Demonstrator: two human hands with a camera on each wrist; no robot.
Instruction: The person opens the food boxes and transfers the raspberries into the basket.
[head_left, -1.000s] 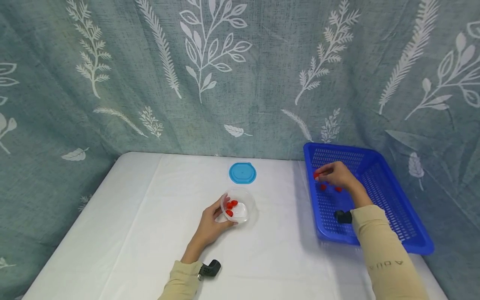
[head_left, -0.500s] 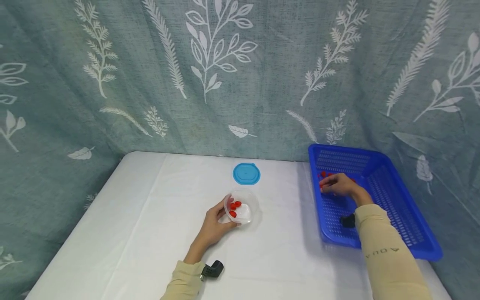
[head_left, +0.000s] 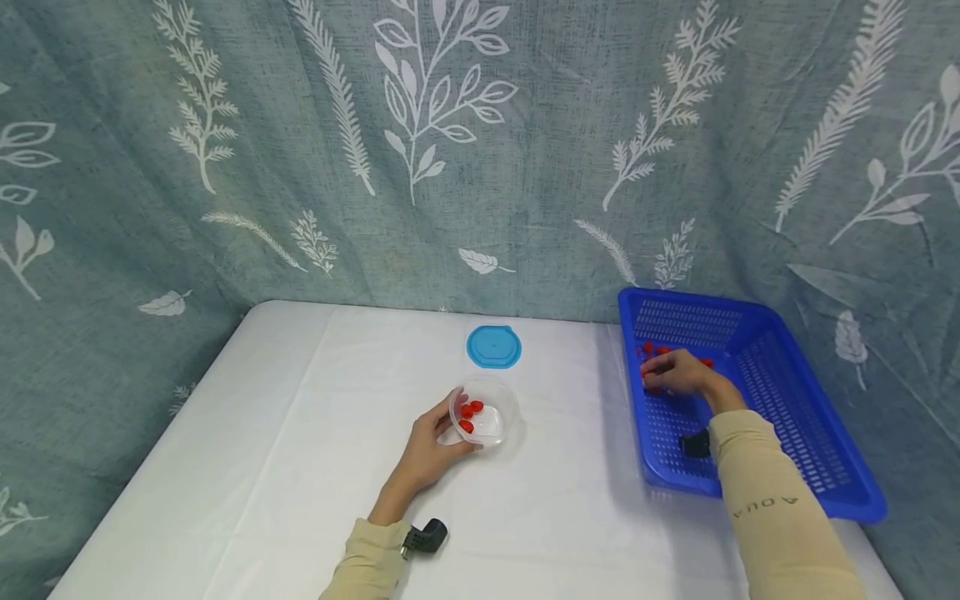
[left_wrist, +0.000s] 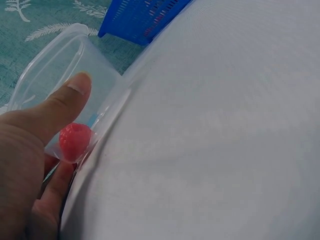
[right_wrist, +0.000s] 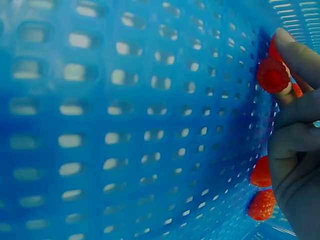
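My left hand (head_left: 429, 454) grips a clear plastic tub (head_left: 491, 417) from its left side, thumb along the wall in the left wrist view. Several raspberries (head_left: 467, 411) lie inside the tub; one raspberry (left_wrist: 75, 141) shows through its wall. Down in the blue basket (head_left: 678, 471) is my right hand (head_left: 678, 372). In the right wrist view its thumb and fingers pinch a raspberry (right_wrist: 274, 76) with the hollow end showing, and another red berry sits partly behind the thumb tip. Two more raspberries (right_wrist: 262, 204) lie below the hand, on the basket floor.
A blue round lid (head_left: 493, 347) lies flat on the white-covered table (head_left: 300, 467), behind the tub. The basket has raised, perforated walls and stands at the table's right side. Patterned green fabric (head_left: 540, 167) hangs behind the table.
My right hand has lowered deeper into the basket and shifted slightly toward me, bringing several raspberries behind it into sight. My left hand keeps its grip on the tub.
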